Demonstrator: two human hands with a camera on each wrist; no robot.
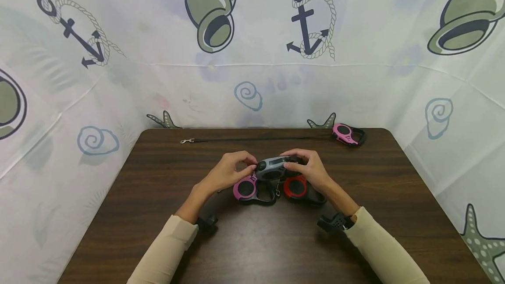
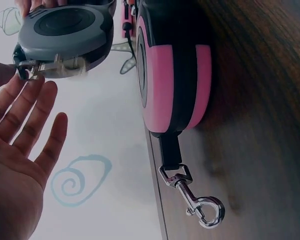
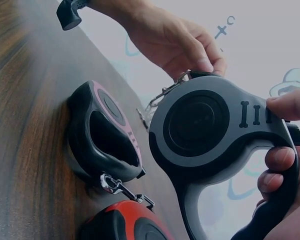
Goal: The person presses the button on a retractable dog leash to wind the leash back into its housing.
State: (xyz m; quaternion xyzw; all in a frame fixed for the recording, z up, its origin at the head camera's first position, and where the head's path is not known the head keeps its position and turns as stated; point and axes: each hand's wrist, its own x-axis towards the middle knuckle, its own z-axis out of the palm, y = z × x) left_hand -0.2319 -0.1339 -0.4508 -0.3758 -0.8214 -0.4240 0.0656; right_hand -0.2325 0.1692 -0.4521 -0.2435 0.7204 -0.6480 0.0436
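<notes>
While your right hand [image 1: 311, 171] grips the handle of the grey retractable leash [image 1: 273, 168], thumb on top near the bone-marked button and fingers [image 3: 279, 159] curled through the handle loop, you hold it lifted just above the middle of the desk [image 1: 165, 214]. Your left hand [image 1: 226, 173] meets the leash's front end: in the head view its thumb and forefinger pinch at the metal clip [image 2: 45, 66] sticking out of the housing, while the left wrist view shows the other fingers [image 2: 37, 117] spread and relaxed just below that clip. Right beneath the grey leash, two more leashes lie flat on the desk side by side, a pink leash [image 1: 247, 189] under your left hand and a red leash [image 1: 297, 187] under your right, close enough that their clips sit between them. From the left wrist view the pink one's silver snap hook [image 2: 197, 200] rests on the wood. Along the far edge of the desk lies a second pink leash [image 1: 347, 134] at the right, its dark cord [image 1: 256, 139] pulled out leftward and ending in a small clasp [image 1: 187, 141]. Behind the desk hangs a pale backdrop [image 1: 252, 56] printed with anchors, shells and starfish.
</notes>
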